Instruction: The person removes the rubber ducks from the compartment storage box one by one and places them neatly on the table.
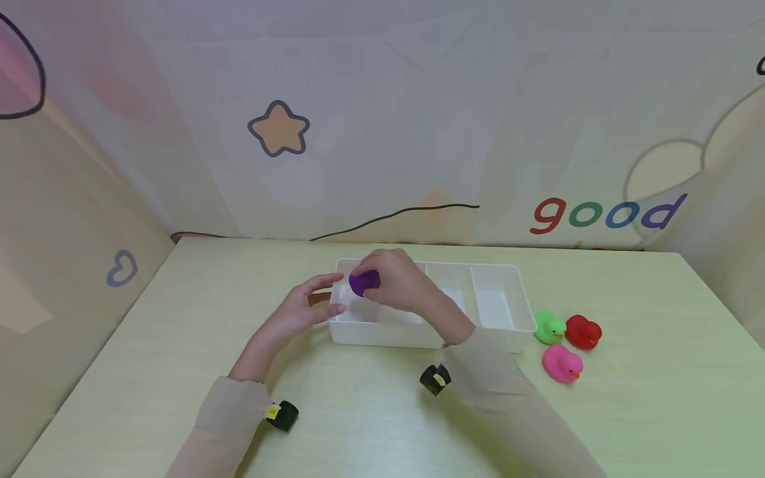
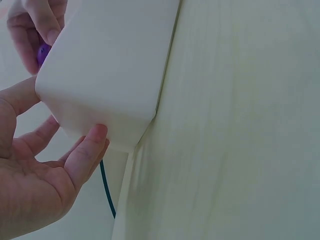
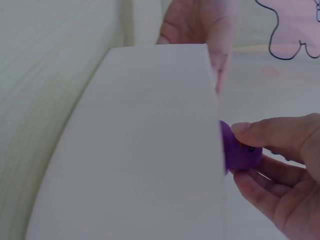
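A purple rubber duck (image 1: 364, 283) is pinched between the thumb and fingers of my right hand (image 1: 397, 279), over the leftmost compartment of a white divided box (image 1: 382, 336). In the right wrist view, the eye of the purple duck (image 3: 243, 152) shows beside the thumb, and the box wall hides part of its body. My left hand (image 1: 301, 309) rests at the box's left end, thumb and fingers spread and fairly straight. Fingertips (image 2: 97, 132) touch the end wall in the left wrist view.
To the right of the box sit a green duck (image 1: 548, 327), a red duck (image 1: 584, 332) and a pink duck (image 1: 562, 364), close together on the pale table (image 1: 645, 398). A printed cloth backdrop (image 1: 382, 133) rises behind the table.
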### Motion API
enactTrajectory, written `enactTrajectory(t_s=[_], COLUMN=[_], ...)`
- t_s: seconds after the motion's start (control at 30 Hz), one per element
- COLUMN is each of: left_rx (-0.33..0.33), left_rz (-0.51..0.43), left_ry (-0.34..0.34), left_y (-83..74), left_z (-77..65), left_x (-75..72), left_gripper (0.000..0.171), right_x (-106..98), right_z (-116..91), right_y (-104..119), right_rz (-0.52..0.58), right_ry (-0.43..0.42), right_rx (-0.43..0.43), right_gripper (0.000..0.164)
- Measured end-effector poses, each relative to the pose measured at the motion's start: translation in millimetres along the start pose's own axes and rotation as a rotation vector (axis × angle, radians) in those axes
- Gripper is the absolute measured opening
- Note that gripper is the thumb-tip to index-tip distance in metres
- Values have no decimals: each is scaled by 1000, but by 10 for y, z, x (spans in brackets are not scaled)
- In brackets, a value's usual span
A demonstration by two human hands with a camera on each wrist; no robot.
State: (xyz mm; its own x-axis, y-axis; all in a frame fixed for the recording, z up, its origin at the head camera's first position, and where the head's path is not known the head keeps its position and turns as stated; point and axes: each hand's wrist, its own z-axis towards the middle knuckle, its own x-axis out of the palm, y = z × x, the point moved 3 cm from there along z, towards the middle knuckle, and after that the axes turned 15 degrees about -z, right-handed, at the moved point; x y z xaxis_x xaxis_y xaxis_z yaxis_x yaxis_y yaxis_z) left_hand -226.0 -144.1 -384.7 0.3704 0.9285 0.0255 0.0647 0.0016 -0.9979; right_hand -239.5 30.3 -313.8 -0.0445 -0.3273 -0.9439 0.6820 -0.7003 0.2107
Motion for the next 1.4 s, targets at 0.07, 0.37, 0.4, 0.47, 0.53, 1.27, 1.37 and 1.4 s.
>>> enactTrajectory(t_s=[0.07, 0.37, 0.4, 0.47, 0.53, 1.27, 1.37, 1.4], left_rx=[-1, -18, -22, -28, -32, -42, -34, -31], left_rz=[1, 8, 4, 5, 15, 31, 35, 34], left_ry=[0, -14, -15, -20, -24, -20, -12, -11], left_y=[3, 13, 15, 17, 18, 6, 5, 6], left_z=[3, 7, 7, 6, -1, -28, -27, -25], left_x=[-3, -2, -2, -5, -11, -16, -13, -12], left_gripper=[60, 60, 60, 60, 61, 62, 62, 62], right_x=[-50, -267, -287, -325, -359, -575, -582, -581], right_z=[-45, -301, -334, -398, -463, -1106, -1178, -1203], right_y=[-2, -20, -31, -57, -83, -531, -572, -589], right_rz=[29, 164, 177, 203, 231, 379, 377, 376], right_ry=[-8, -63, -80, -115, -146, -127, -112, -108], right_rx=[17, 10, 5, -3, -10, 235, 249, 258], right_gripper=[24, 26, 26, 26, 27, 34, 34, 34])
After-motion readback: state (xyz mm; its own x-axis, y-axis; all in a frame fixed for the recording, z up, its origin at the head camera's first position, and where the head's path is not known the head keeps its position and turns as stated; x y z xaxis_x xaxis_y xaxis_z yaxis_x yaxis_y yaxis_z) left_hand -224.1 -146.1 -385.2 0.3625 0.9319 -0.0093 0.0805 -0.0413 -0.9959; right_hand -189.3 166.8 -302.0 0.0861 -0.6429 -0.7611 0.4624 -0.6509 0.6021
